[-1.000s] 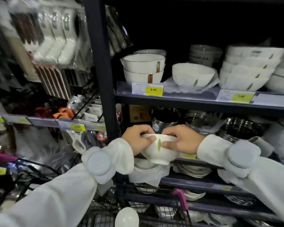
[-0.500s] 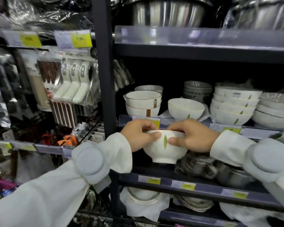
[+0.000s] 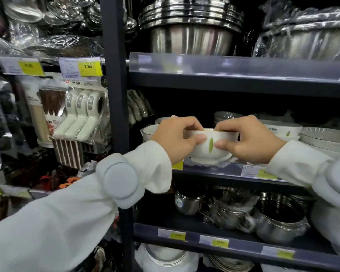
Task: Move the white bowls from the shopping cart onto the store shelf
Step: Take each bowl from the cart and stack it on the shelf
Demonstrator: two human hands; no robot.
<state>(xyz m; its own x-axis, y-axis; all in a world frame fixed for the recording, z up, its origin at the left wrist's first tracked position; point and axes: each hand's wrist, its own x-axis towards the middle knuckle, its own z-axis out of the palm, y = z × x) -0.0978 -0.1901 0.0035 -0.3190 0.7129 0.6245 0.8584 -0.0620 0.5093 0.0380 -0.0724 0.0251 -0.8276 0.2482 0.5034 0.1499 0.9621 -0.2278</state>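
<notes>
A white bowl with a green leaf mark is held between both hands at the front of the middle shelf. My left hand grips its left rim and side, my right hand its right rim and side. The bowl's foot is level with the shelf's front edge; whether it touches cannot be seen. Behind my left hand stands another white bowl. A stack of white leaf-marked bowls sits to the right. The shopping cart is out of view.
Wide pale bowls stand at the far right of the same shelf. Steel basins fill the shelf above, steel pots the one below. A dark upright post separates hanging packaged utensils on the left.
Both hands have lifted the bowl from the level of the lower shelf up and forward to the middle shelf. My view has tilted up, so the cart has dropped out of sight.
</notes>
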